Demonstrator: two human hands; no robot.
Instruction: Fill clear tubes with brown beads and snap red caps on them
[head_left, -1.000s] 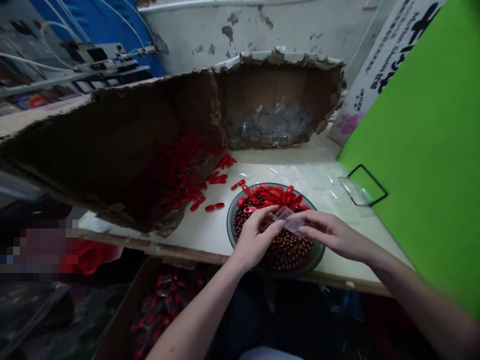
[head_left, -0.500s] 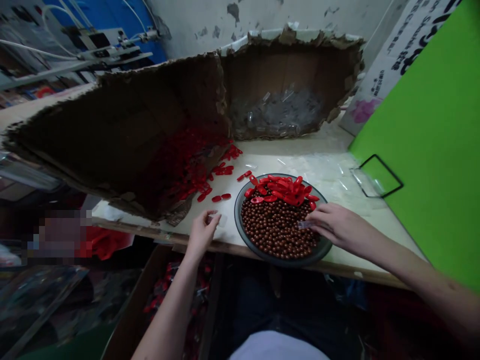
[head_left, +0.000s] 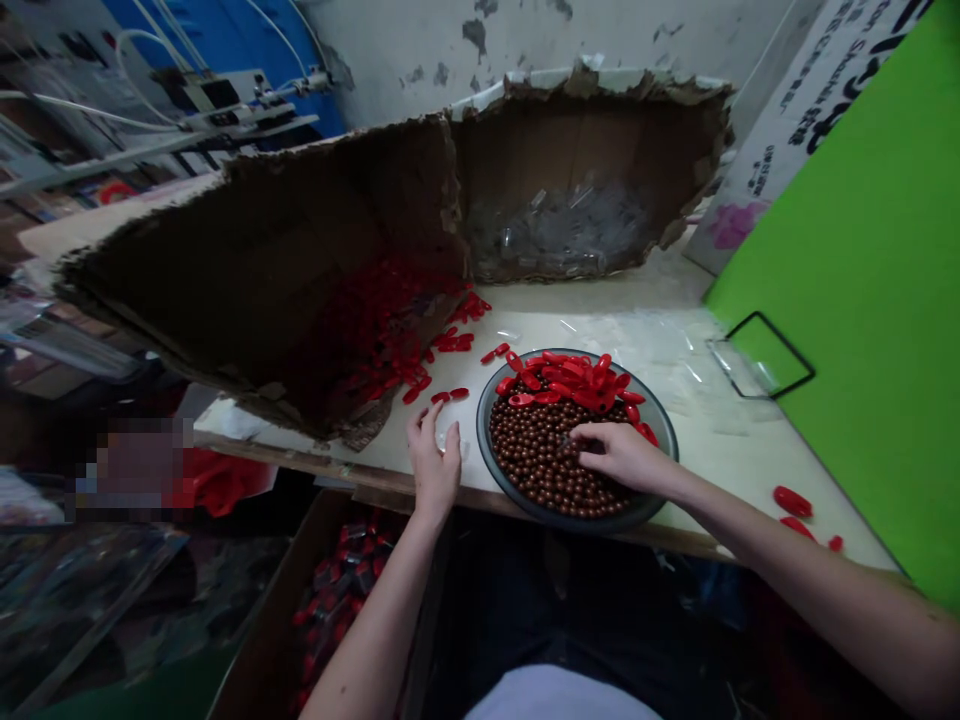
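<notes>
A dark round plate (head_left: 664, 440) sits on the pale table (head_left: 697, 400), filled with glossy brown beads (head_left: 536, 470). Red oval plastic pieces (head_left: 574, 382) lie heaped on its far half. My right hand (head_left: 619, 455) reaches over the plate with curled fingers touching the beads; whether it holds any is hidden. My left hand (head_left: 433, 470) rests on the table left of the plate, fingers apart and holding nothing I can see. A faint clear plastic scrap (head_left: 463, 450) lies beside it.
A torn cardboard box (head_left: 300, 250) lies open behind the plate, with red pieces spilling out. Clear plastic bits (head_left: 570, 235) fill its far part. More red pieces (head_left: 793, 501) lie at the table's right, by a green board (head_left: 847, 250). A red-filled carton (head_left: 330, 600) sits below the front edge.
My right hand has moved left, further over the beads, and the clear piece in its fingers no longer shows. My left hand has lifted its fingers. The view has shifted slightly.
</notes>
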